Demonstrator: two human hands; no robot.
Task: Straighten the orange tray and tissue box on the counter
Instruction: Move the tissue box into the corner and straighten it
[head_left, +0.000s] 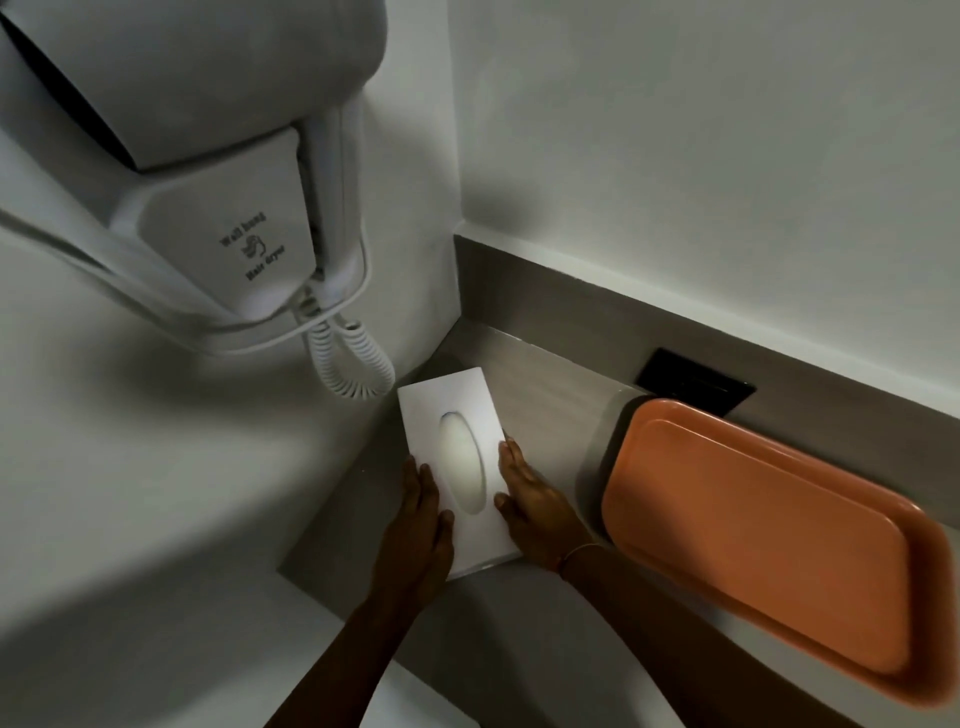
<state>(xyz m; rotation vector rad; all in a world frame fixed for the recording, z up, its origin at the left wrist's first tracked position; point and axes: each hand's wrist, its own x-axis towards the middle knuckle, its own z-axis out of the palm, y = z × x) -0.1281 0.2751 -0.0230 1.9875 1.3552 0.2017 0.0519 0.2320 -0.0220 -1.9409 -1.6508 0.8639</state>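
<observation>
A bare strip of grey counter (550, 415) lies open between the white rectangular tissue box (457, 467) and the orange plastic tray (753, 545). The coiled white hair-dryer cord (348, 364) hangs just beside the box's far corner, walls closing the corner behind.
</observation>
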